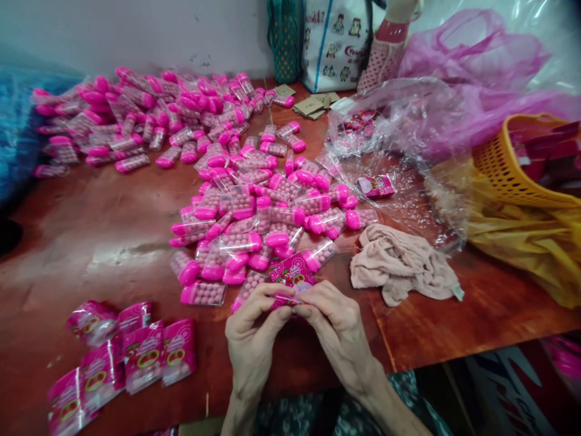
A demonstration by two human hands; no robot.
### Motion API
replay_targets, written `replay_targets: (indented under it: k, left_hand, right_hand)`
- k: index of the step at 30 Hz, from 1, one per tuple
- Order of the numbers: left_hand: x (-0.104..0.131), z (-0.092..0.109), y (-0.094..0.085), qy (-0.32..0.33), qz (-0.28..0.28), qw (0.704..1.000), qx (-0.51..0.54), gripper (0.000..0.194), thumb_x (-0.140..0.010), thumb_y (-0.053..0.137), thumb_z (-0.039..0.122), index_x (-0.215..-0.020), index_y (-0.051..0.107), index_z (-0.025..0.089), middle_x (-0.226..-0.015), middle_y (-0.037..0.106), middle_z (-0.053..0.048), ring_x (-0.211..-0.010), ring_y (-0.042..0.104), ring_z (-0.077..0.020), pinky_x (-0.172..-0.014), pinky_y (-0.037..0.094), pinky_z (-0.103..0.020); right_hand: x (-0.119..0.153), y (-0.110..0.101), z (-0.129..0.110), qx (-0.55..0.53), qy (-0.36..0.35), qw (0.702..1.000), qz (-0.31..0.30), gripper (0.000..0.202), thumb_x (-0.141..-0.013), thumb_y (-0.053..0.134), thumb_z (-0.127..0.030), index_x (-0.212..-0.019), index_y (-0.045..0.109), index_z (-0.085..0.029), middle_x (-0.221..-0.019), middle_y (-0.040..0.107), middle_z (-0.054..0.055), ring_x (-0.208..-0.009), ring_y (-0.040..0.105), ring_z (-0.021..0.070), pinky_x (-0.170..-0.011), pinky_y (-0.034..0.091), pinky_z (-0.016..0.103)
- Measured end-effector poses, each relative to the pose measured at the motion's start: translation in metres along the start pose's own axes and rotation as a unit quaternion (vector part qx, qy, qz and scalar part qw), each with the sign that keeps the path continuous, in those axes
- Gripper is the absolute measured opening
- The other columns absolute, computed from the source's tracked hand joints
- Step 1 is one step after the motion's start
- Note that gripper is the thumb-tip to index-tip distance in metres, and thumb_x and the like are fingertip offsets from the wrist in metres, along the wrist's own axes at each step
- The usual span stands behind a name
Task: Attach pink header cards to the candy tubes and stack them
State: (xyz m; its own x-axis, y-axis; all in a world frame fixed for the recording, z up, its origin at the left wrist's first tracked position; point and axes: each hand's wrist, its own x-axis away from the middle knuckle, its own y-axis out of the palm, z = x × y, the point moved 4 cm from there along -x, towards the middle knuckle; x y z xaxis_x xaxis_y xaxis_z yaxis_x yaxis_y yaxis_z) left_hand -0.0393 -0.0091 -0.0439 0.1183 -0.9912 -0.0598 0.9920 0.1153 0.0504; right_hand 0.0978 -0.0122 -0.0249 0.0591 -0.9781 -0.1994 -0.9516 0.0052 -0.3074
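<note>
My left hand (256, 324) and my right hand (333, 321) meet at the table's front edge. Thumbs and fingertips of both pinch a small pink printed wrapper (285, 298), mostly covered by the fingers. Just beyond the fingertips a printed pink wrapper (294, 271) rests against the heap; I cannot tell if it is part of the same piece. A heap of clear candy boxes (240, 242) with pink caps and pale pink balls lies directly ahead. Several boxes in printed pink wrappers (144, 357) lie to the left of my left hand.
A bigger pile of candy boxes (149, 115) spreads along the wall. To the right are a crumpled beige cloth (402, 263), a clear plastic bag (394, 139) with pink wrappers, and a yellow basket (499, 163). Bags (336, 48) and a bottle (385, 48) stand behind.
</note>
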Motion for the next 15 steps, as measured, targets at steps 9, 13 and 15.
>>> replay_targets:
  k: [9,13,15]
  left_hand:
    - [-0.004,-0.018,-0.020,-0.168,0.180,0.945,0.216,0.024,-0.043,0.085,0.029,-0.060,0.072,0.019,-0.067,0.072,-0.002,-0.060,0.064,-0.0151,-0.062,0.053,-0.030]
    - [-0.006,-0.019,-0.025,-0.172,0.224,0.931,0.231,0.027,-0.040,0.086,0.029,-0.060,0.071,0.019,-0.061,0.071,-0.002,-0.057,0.065,-0.0155,-0.055,0.053,-0.027]
    - [-0.007,-0.020,-0.028,-0.167,0.245,0.925,0.237,0.027,-0.042,0.086,0.029,-0.061,0.071,0.019,-0.061,0.071,0.000,-0.057,0.065,-0.0148,-0.055,0.053,-0.026]
  right_hand:
    - [-0.040,-0.021,0.034,0.414,-0.033,0.907,-0.060,0.031,-0.087,0.050,-0.019,-0.118,0.053,-0.016,-0.110,0.055,0.015,-0.099,0.045,0.0307,-0.081,0.042,0.046]
    - [-0.034,-0.028,0.039,0.405,-0.016,0.914,-0.012,0.030,-0.084,0.055,-0.024,-0.113,0.053,-0.016,-0.097,0.055,0.012,-0.095,0.047,0.0307,-0.082,0.041,0.049]
    - [-0.025,-0.032,0.032,0.353,-0.008,0.935,0.025,0.027,-0.083,0.057,-0.024,-0.108,0.054,-0.017,-0.095,0.055,0.010,-0.095,0.050,0.0286,-0.084,0.042,0.047]
